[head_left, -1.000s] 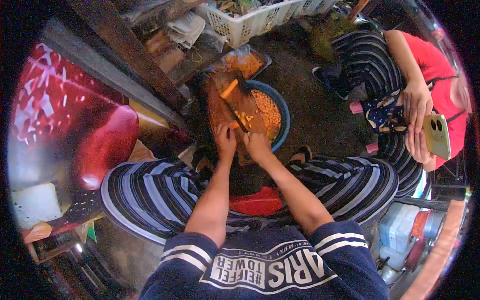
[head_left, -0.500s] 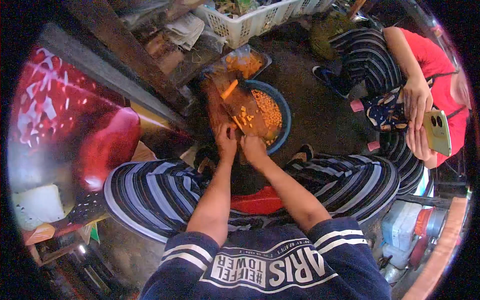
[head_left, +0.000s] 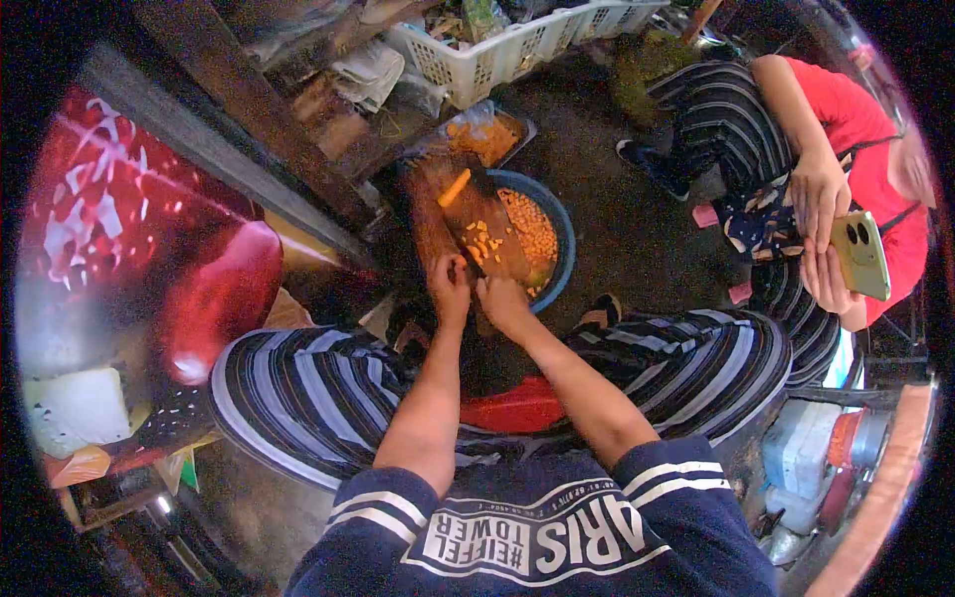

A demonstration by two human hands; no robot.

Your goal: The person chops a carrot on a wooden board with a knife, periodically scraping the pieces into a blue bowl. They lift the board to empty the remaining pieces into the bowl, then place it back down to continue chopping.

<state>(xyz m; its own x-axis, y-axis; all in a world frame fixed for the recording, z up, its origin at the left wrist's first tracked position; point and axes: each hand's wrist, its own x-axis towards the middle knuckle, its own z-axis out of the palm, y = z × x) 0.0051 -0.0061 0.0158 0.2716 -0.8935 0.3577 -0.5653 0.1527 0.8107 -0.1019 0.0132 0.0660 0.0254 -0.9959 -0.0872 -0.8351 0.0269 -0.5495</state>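
My left hand (head_left: 450, 291) is over the near end of a brown wooden cutting board (head_left: 430, 224), its fingers curled in beside small orange carrot pieces (head_left: 482, 242). Whatever those fingers pinch is hidden. Close to its right, my right hand (head_left: 505, 303) is closed in a fist at the board's near right edge; what it grips cannot be made out. A longer carrot stick (head_left: 455, 187) lies farther up the board. The board overlaps a blue basin (head_left: 569, 239) that holds many diced carrots (head_left: 534, 227).
Behind the board sits a tray of orange pieces (head_left: 489, 139), partly under clear plastic. A white plastic crate (head_left: 463, 75) stands at the back, and wooden beams (head_left: 269, 109) slant at left. To the right, a person in a red top (head_left: 856, 109) holds a phone (head_left: 861, 254).
The carrot strip near my left fingers no longer sticks out as it did; small pieces lie there. Both hands stay almost in place. The other person's phone has shifted slightly left.
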